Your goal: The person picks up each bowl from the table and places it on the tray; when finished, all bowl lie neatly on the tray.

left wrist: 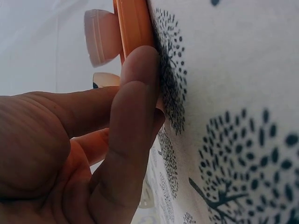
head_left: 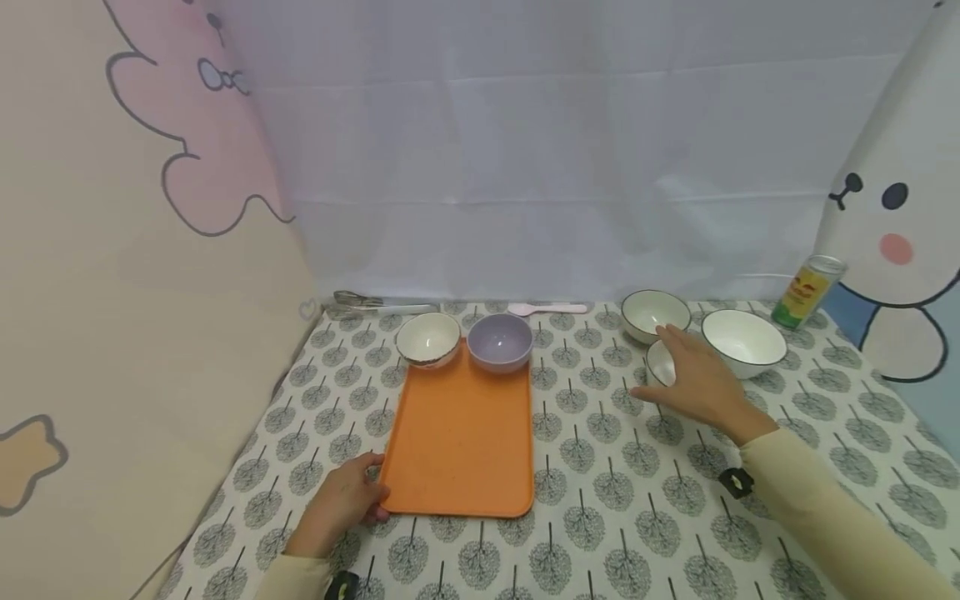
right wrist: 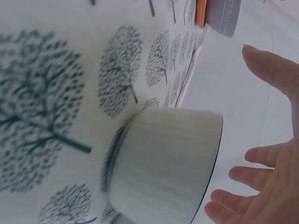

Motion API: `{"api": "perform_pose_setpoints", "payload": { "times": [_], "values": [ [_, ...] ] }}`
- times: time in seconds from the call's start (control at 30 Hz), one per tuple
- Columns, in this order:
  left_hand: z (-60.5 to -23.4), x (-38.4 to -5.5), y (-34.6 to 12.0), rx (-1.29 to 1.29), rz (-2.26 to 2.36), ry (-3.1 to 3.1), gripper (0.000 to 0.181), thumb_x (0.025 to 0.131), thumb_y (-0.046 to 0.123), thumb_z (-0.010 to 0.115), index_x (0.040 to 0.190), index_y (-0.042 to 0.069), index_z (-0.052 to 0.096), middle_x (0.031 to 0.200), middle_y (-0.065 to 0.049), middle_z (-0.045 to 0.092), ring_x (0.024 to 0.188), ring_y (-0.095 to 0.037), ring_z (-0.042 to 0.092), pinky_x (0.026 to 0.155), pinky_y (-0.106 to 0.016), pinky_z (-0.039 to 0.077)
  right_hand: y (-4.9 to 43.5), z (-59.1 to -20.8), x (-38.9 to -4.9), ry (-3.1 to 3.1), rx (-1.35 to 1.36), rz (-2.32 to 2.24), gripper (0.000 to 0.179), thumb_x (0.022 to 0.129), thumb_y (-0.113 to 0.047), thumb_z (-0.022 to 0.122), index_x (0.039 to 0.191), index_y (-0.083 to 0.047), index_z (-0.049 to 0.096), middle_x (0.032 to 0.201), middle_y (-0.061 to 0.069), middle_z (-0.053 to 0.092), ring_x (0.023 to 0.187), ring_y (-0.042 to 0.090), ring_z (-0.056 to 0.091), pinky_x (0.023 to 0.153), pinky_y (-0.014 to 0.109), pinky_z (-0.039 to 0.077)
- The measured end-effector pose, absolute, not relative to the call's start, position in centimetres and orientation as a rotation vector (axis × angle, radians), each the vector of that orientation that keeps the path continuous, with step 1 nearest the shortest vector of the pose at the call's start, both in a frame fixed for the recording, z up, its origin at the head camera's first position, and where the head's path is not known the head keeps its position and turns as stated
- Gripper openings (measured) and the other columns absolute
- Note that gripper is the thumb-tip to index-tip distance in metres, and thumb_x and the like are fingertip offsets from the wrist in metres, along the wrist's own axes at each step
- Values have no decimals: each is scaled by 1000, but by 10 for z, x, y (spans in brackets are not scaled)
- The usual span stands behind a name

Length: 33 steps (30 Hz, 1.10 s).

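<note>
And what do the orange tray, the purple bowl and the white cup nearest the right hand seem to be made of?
Orange tray: probably matte plastic, given its even colour and rounded, raised rim. Purple bowl: ceramic or plastic; its smooth, even surface fits both. White cup: likely glazed ceramic, smooth with a dark rim line, though enamelled metal is possible.

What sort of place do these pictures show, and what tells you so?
Probably an indoor, kitchen-like setting, perhaps staged: a purple bowl on an orange tray, a tree-patterned tablecloth, and a creased pale backdrop behind them.

Homelike setting: cartoon-printed hangings [head_left: 142, 275], tree-patterned tablecloth [head_left: 585, 467], bowls [head_left: 501, 343]
</note>
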<state>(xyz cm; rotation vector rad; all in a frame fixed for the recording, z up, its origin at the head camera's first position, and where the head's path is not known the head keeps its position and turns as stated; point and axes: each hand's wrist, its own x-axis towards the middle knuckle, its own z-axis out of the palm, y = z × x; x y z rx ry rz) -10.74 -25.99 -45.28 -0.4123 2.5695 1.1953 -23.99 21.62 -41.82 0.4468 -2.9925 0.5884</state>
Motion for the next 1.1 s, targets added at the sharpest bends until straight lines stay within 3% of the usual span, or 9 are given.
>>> {"api": "perform_pose_setpoints", "payload": {
  "times": [0.33, 0.53, 0.8, 1.1],
  "values": [
    [-456, -103, -261, -393, 1203, 2587, 57, 87, -3, 64, 141, -11, 47, 76, -9, 63, 56, -18, 64, 53, -34, 54, 243, -423, -227, -2943, 392, 706, 115, 81, -58, 76, 158, 3, 16, 158, 32, 23, 138, 56, 27, 105, 72, 25],
    [-455, -102, -261, -373, 1208, 2603, 56, 87, -4, 63, 140, -12, 47, 74, -9, 62, 55, -18, 64, 52, -34, 54, 259, -431, -225, -2945, 294, 770, 120, 76, -64, 79, 158, 1, 20, 155, 33, 28, 133, 57, 34, 97, 74, 33],
    [-454, -106, -262, -382, 1212, 2581, 56, 89, -3, 65, 141, -9, 47, 78, -10, 62, 57, -19, 65, 54, -34, 55, 283, -428, -223, -2949, 232, 722, 127, 77, -60, 80, 155, 12, 11, 154, 40, 19, 135, 63, 23, 100, 76, 24],
    [-455, -107, -262, -386, 1233, 2571, 56, 89, -3, 65, 142, -8, 47, 79, -11, 62, 57, -19, 66, 54, -35, 56, 311, -426, -223, -2978, 122, 858, 126, 82, -58, 77, 155, 10, -1, 154, 43, 7, 136, 66, 14, 98, 80, 20]
  ]
}}
